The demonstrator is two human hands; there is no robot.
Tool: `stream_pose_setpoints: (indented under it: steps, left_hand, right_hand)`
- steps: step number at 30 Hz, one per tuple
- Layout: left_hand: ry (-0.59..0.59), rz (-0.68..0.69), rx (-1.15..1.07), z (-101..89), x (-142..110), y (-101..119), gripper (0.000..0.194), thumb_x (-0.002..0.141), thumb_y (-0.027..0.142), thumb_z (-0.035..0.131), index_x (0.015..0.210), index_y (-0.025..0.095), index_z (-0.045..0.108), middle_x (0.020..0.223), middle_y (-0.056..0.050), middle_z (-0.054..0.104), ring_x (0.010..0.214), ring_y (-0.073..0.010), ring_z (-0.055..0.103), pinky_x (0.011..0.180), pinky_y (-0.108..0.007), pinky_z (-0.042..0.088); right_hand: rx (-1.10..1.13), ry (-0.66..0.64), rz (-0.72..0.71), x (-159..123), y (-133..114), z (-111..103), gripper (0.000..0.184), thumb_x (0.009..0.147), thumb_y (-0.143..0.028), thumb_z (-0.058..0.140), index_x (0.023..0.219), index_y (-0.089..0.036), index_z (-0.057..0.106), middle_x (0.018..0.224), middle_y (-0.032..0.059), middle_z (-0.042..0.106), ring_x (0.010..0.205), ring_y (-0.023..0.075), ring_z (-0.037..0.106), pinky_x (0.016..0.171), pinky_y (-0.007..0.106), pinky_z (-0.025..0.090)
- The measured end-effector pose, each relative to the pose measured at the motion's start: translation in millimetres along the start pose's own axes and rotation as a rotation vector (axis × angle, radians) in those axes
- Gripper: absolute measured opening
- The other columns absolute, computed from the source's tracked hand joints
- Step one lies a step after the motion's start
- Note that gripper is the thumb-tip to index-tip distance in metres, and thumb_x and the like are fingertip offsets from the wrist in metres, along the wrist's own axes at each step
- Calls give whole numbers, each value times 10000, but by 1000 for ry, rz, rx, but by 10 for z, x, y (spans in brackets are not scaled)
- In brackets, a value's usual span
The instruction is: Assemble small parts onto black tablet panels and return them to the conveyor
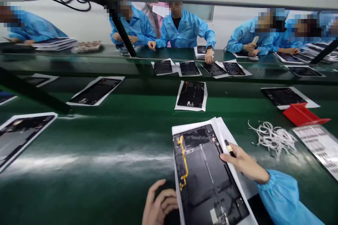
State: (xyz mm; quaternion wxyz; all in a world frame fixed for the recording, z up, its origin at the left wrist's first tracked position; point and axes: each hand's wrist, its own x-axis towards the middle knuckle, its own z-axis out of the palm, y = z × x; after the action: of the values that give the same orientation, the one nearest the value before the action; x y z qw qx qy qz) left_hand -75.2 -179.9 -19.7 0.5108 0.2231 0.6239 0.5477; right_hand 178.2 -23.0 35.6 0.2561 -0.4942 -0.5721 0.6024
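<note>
An opened black tablet back (206, 175) with a yellow flex cable lies on a white sheet in front of me on the green belt (105, 154). My right hand (241, 163), in a blue sleeve, rests on the tablet's right edge, its fingers pinched round a small dark tool with a pale tip. My left hand (158, 205) sits at the tablet's lower left corner, fingers curled against the sheet's edge; what they hold, if anything, is hidden.
More tablets on white sheets lie along the belt (191, 95) (95, 91) (18, 137) (283, 96). A heap of white strips (273, 137), a red tray (301, 114) and a bagged label sheet (319, 146) lie right. Several people in blue coats work across the line.
</note>
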Motion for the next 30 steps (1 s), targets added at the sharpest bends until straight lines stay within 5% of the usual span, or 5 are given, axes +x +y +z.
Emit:
stream_pose_setpoints:
  steps: [4, 7, 13, 21, 30]
  left_hand:
    - [-77, -36, 48, -52, 108, 95, 551, 762, 538, 697, 1163, 279, 423, 896, -39, 708, 796, -240, 698, 786, -361, 566]
    - [-188, -12, 198, -19, 213, 168, 440, 787, 496, 683, 1101, 246, 503, 1022, -80, 689, 895, -258, 690, 848, -374, 550]
    - [-266, 426, 653, 305, 466, 501, 141, 896, 339, 553, 952, 250, 646, 971, -60, 671, 911, -235, 639, 846, -351, 506]
    - [-494, 743, 893, 1127, 1043, 655, 235, 890, 310, 615, 1097, 205, 654, 1060, -81, 624, 1024, -246, 563, 906, -401, 458]
    - [-517, 763, 902, 1109, 1038, 561, 114, 899, 195, 573, 847, 198, 675, 918, -40, 628, 892, -202, 570, 826, -355, 443]
  right_hand:
    - [-126, -39, -103, -63, 129, 70, 270, 840, -366, 625, 1043, -190, 659, 893, 16, 678, 843, 200, 614, 775, 296, 492]
    - [-281, 97, -147, -96, 205, 93, 294, 848, -376, 618, 1077, -194, 653, 898, 30, 682, 811, 203, 616, 742, 299, 495]
    - [-400, 463, -286, -190, 191, -86, 282, 869, -455, 603, 814, -190, 680, 849, 66, 612, 780, 200, 577, 679, 292, 453]
    - [-248, 351, -263, -23, 209, 67, 488, 1000, -491, 305, 793, -198, 634, 747, 26, 578, 675, 155, 536, 664, 279, 442]
    - [-84, 330, -245, 210, 346, 131, 251, 826, -454, 667, 813, -207, 625, 755, 21, 632, 670, 166, 617, 655, 297, 524]
